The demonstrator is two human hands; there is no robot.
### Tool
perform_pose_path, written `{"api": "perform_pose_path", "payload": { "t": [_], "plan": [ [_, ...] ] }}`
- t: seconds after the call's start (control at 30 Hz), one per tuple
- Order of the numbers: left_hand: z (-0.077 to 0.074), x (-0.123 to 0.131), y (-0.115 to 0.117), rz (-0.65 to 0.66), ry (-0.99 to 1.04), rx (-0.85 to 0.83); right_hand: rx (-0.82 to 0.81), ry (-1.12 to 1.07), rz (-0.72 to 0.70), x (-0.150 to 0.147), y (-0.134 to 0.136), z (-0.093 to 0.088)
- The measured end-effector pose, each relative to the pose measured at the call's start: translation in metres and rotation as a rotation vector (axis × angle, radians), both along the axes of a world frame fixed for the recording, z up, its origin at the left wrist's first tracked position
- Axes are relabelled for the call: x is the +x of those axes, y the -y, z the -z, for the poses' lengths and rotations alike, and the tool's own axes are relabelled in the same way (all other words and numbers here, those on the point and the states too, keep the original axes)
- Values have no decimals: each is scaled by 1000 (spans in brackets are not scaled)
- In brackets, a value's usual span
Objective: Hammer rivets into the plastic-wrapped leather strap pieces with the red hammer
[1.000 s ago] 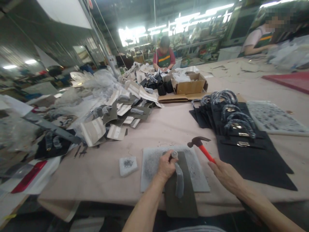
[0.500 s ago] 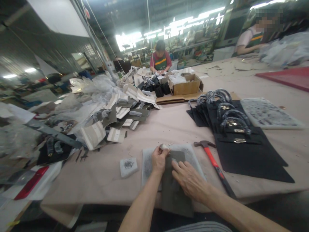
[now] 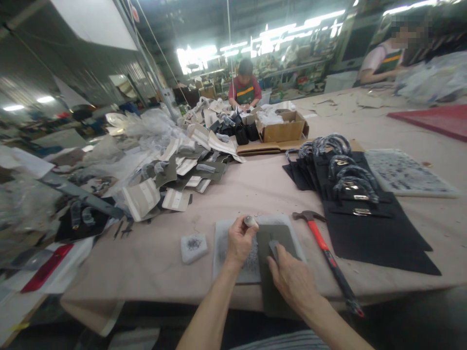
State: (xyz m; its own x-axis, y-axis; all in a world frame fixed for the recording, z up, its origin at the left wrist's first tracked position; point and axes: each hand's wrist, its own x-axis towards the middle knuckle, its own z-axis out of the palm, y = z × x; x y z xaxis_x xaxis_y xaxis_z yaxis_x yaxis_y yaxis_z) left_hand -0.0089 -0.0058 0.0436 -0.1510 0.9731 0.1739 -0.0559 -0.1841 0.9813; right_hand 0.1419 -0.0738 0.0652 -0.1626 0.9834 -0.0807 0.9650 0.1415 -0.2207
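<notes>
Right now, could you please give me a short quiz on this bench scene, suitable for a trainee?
1. True or false: the right hand grips the hammer.
2. The hammer's handle is: A) blue B) red and black C) yellow.
3. Which hand holds the metal punch?
Key: 1 false, it presses on the grey-green piece; 2 B; 3 the left hand.

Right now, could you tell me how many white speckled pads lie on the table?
3: a small block left of the left hand, a board under the grey piece, another board far right.
</notes>
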Motion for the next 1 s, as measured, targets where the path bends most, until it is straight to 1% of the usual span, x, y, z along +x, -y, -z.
{"api": "perform_pose_path", "payload": {
  "t": [0.1, 0.17, 0.23, 0.3, 0.37, 0.43, 0.5, 0.57, 0.6, 0.67, 0.73, 0.83, 0.9, 1.0],
  "plan": [
    [21, 19, -9, 71, 75, -34, -82, -67, -6, -9, 6, 11],
    [30, 28, -15, 127, 100, -59, -111, -122, 18, -9, 8, 14],
    [37, 32, -19, 155, 90, -84, -118, -215, 18, -2, 7, 17],
    [42, 32, -20, 153, 65, -101, -78, -339, -11, 11, 5, 21],
    [45, 30, -19, 152, 55, -108, 34, -389, 0, 31, 1, 24],
    [46, 27, -19, 161, 56, -109, 176, -271, 78, 54, -7, 25],
    [47, 26, -18, 166, 65, -113, 249, -52, 161, 77, -17, 23],
    [46, 26, -18, 168, 67, -116, 194, 120, 218, 96, -27, 23],
    [46, 27, -17, 170, 65, -114, 129, 164, 236, 103, -32, 23],
    [45, 27, -17, 174, 46, -107, 13, 171, 259, 113, -40, 26],
    [44, 27, -18, 178, 17, -106, -69, 42, 303, 119, -49, 31],
    [42, 27, -18, 189, -33, -103, -168, -242, 425, 125, -63, 33],
    [43, 27, -18, 193, -68, -93, -254, -403, 464, 125, -71, 29],
    [45, 29, -15, 166, -139, -66, -386, -640, 445, 119, -73, 15]
  ]
}}
